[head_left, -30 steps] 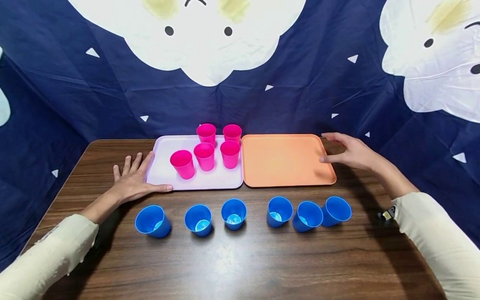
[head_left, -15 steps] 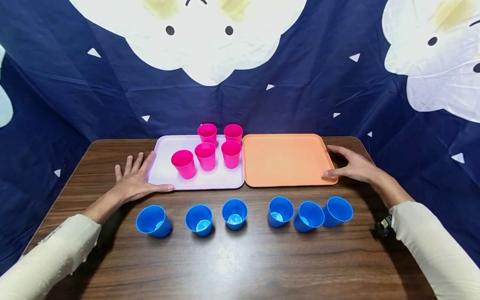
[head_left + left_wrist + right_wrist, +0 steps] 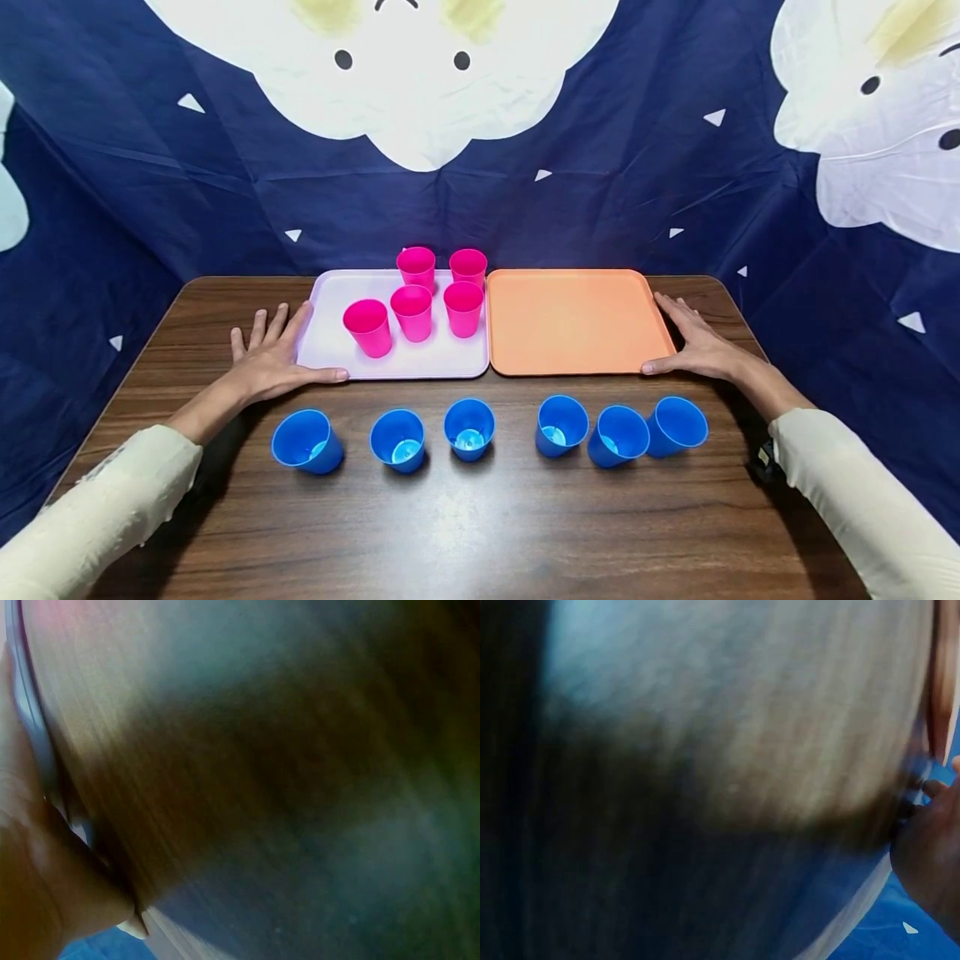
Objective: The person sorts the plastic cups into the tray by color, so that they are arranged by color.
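Note:
A lilac tray [image 3: 330, 333] lies at the back of the table, with several pink cups [image 3: 367, 328] standing on or against it. My left hand [image 3: 272, 364] rests at its left edge, fingers spread, thumb along the front rim. Side by side with it, touching, is a bare orange tray [image 3: 573, 321]. At the orange tray's right edge, my right hand [image 3: 699, 346] touches the rim, thumb at the front corner and fingers extended behind. Both wrist views are dim and blurred; the left one shows part of my hand [image 3: 52, 877] beside the tray rim [image 3: 30, 712].
Several blue cups stand upright in a loose row in front of the trays, from the left blue cup [image 3: 307, 442] to the right blue cup [image 3: 677, 426]. The brown wooden table [image 3: 450, 533] backs onto a dark blue cloth [image 3: 247, 217] with cloud prints.
My right hand has come down beside the orange tray, its fingers straightening along the right edge. The left hand, trays and cups look unmoved; the view has shifted slightly.

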A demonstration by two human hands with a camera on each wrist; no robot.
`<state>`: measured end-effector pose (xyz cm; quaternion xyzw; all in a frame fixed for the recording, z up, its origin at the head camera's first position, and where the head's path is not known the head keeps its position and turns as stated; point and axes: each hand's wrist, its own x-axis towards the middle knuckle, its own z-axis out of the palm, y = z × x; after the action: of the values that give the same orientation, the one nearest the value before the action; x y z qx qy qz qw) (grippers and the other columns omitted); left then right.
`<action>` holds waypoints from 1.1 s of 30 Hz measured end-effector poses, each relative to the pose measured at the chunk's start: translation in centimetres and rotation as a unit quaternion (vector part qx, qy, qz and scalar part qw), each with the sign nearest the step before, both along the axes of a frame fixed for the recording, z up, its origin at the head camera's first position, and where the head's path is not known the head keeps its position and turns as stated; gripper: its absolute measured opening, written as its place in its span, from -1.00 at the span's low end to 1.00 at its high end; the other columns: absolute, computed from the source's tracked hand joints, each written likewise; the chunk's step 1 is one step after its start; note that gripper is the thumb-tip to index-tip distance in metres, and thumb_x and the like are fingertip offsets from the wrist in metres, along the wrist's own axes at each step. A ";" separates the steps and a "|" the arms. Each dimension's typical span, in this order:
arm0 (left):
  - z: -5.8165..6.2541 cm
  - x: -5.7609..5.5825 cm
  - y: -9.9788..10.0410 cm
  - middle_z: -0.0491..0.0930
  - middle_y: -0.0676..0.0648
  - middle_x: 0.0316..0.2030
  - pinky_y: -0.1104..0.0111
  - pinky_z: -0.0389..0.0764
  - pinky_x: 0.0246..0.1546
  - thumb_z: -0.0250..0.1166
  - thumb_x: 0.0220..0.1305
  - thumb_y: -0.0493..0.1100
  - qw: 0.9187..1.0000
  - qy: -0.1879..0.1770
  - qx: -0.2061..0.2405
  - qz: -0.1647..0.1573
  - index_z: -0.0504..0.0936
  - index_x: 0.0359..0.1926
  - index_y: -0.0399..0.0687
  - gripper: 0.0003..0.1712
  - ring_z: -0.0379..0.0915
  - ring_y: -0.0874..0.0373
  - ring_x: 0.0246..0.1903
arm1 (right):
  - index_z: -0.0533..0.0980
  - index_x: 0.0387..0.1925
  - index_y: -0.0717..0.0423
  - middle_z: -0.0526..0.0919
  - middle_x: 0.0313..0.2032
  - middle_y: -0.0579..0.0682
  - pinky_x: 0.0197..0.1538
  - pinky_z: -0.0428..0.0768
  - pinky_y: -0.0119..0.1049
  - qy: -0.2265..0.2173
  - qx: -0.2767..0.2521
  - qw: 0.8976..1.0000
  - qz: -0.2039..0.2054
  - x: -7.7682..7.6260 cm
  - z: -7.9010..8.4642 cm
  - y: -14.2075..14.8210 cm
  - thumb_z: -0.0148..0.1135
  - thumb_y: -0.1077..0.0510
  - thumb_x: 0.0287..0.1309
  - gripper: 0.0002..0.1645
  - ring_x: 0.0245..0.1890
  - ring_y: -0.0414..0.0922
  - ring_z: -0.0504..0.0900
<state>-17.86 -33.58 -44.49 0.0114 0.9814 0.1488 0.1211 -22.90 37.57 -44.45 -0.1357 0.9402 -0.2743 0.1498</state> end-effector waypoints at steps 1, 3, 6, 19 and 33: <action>0.0 0.0 0.0 -0.39 -0.54 0.79 -0.70 -0.63 0.52 0.41 0.05 0.81 1.000 0.001 0.000 0.000 -0.39 0.87 0.11 0.77 -0.68 -0.66 0.74 | -0.26 0.88 0.02 -0.22 0.84 0.36 0.77 -0.31 0.54 0.005 0.003 1.000 0.004 0.0 -0.1 -0.1 0.74 -0.27 0.07 0.72 0.83 0.45 -0.39; 0.0 0.0 0.0 -0.39 -0.53 0.79 -0.70 -0.62 0.52 0.41 0.05 0.81 1.000 0.001 -0.003 -0.001 -0.39 0.87 0.10 0.77 -0.68 -0.66 0.74 | -0.28 0.87 0.06 -0.20 0.83 0.37 0.78 -0.34 0.52 0.013 0.011 1.000 0.008 0.1 -0.2 -0.2 0.72 -0.29 0.07 0.73 0.83 0.45 -0.39; 0.1 0.1 0.0 -0.38 -0.54 0.78 -0.70 -0.60 0.52 0.41 0.05 0.80 1.000 0.003 -0.007 -0.001 -0.39 0.87 0.09 0.77 -0.66 -0.68 0.73 | -0.29 0.87 0.10 -0.20 0.83 0.40 0.78 -0.34 0.51 0.023 0.029 0.999 0.009 0.1 -0.4 -0.4 0.68 -0.34 0.10 0.72 0.84 0.44 -0.36; 0.1 -0.1 0.1 -0.38 -0.55 0.78 -0.71 -0.58 0.52 0.42 0.05 0.79 1.000 0.003 -0.008 -0.003 -0.38 0.87 0.08 0.76 -0.65 -0.68 0.73 | -0.32 0.84 0.23 -0.19 0.82 0.40 0.78 -0.30 0.48 0.064 0.085 0.994 0.001 0.9 -1.5 -1.1 0.63 -0.51 0.05 0.83 0.84 0.42 -0.28; -0.3 -0.2 -0.1 -0.42 -0.55 0.78 -0.70 -0.66 0.51 0.43 0.05 0.79 1.000 -0.003 0.002 0.003 -0.41 0.86 0.10 0.78 -0.72 -0.67 0.72 | -0.27 0.85 0.21 -0.13 0.83 0.36 0.80 -0.27 0.45 0.098 0.099 0.990 0.000 0.7 -2.2 -1.5 0.56 -0.54 0.09 0.76 0.85 0.40 -0.24</action>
<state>-18.08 -33.67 -44.74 0.0083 0.9808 0.1508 0.1234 -22.16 36.11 -46.61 -0.1467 0.9729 -0.1648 0.0697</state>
